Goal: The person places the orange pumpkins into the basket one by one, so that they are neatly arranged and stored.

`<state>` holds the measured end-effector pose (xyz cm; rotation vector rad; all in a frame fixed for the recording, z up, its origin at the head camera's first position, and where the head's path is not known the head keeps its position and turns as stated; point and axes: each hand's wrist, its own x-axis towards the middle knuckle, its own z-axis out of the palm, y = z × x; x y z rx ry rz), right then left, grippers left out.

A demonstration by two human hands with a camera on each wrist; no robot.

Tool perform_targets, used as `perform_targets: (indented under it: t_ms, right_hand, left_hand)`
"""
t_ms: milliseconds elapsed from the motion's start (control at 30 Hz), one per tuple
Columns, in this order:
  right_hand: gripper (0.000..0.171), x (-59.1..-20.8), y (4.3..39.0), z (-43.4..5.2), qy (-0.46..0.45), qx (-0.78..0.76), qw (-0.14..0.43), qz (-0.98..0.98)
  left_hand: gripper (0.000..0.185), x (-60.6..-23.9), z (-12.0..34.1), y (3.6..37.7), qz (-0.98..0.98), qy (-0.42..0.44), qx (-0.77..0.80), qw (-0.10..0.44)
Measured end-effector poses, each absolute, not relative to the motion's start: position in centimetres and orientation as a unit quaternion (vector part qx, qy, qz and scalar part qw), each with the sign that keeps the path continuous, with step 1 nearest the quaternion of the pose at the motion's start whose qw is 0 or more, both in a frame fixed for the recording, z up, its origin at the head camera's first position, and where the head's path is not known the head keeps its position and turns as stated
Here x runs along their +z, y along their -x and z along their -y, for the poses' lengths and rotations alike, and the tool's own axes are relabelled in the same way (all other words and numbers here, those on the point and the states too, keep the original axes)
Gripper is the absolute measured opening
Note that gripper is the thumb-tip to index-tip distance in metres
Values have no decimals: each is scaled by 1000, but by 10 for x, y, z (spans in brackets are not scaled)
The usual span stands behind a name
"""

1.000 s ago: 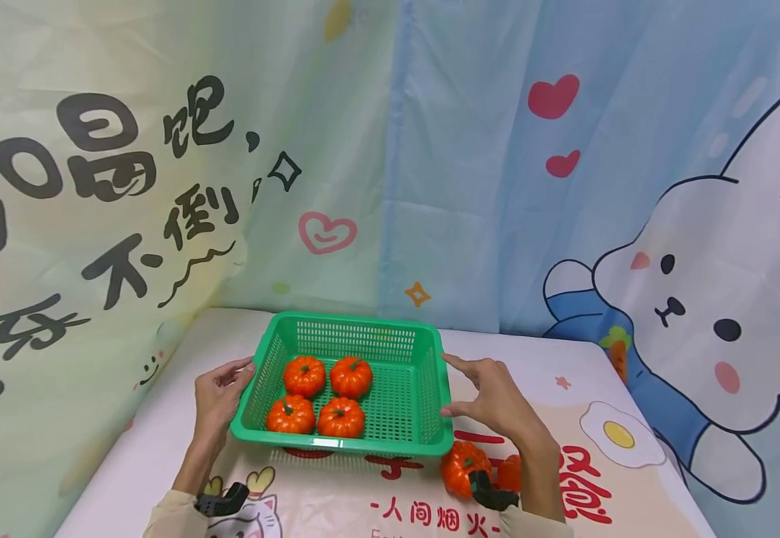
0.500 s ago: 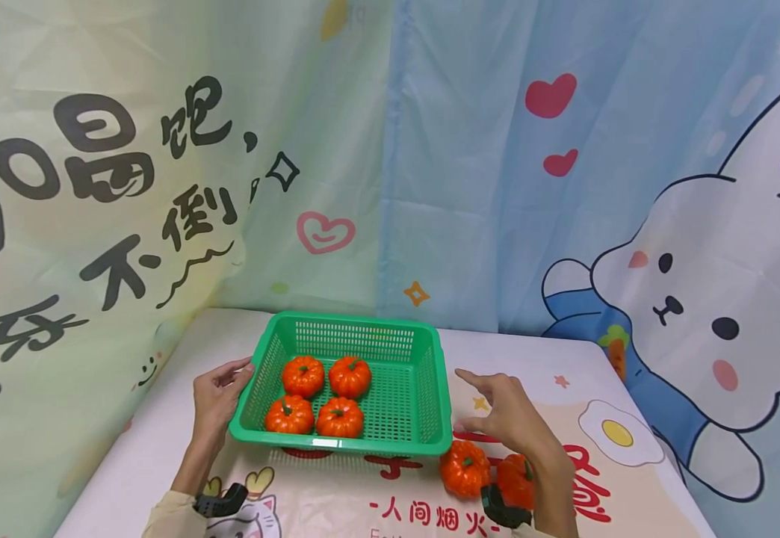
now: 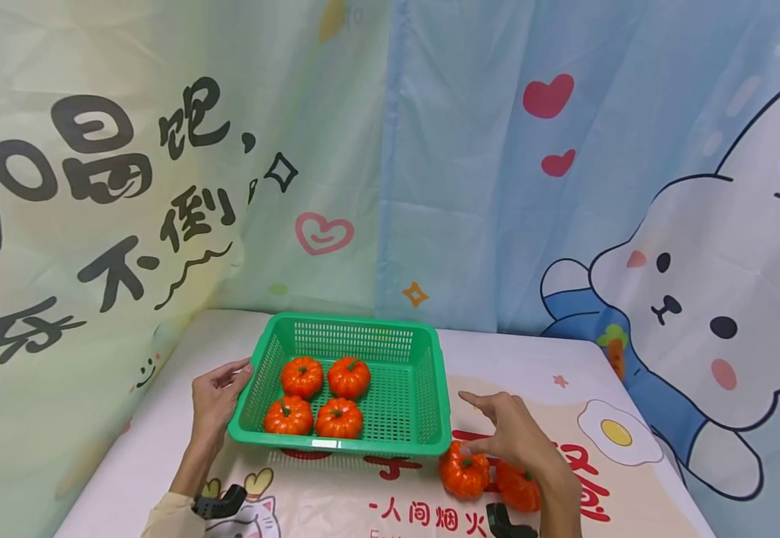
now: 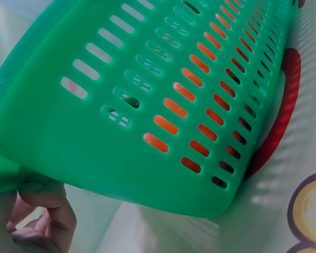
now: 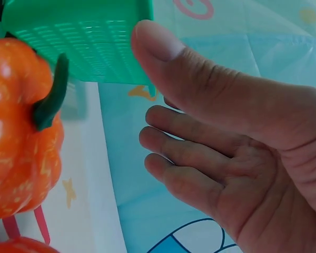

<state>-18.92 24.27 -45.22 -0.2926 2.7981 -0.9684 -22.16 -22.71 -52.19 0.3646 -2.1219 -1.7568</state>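
Note:
A green plastic basket [image 3: 393,407] with slotted walls stands on the table, and several small orange pumpkins [image 3: 302,376] with green stems sit in its left half. My left hand [image 3: 214,400] pinches its left rim between thumb and fingers; in the left wrist view that hand [image 4: 42,216] shows at the basket corner. My right hand [image 3: 514,437] is off the basket's right side, its thumb and fingers spread and nothing between them. Below it lie two more pumpkins, a nearer-to-basket pumpkin [image 3: 460,478] and a right-hand pumpkin [image 3: 516,489], partly covered by the right forearm.
A printed cloth [image 3: 336,493] with red characters covers the table. Behind it hangs a curtain [image 3: 457,187] with hearts and a rabbit. Dark straps with small cameras sit on both wrists, the left strap [image 3: 220,502] in plain sight.
My right hand has left the basket's right rim and moved right and toward me, over the two loose pumpkins. The left hand stays on the basket.

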Motion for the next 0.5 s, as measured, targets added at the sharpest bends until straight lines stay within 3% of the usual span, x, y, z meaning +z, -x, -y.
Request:
perform_targets:
  t_ms: [500]
  right_hand:
    - [78,-463,182,-243,72,-331,124,-933]
  left_hand:
    - [33,-521,227,221,747,-128,-627,181]
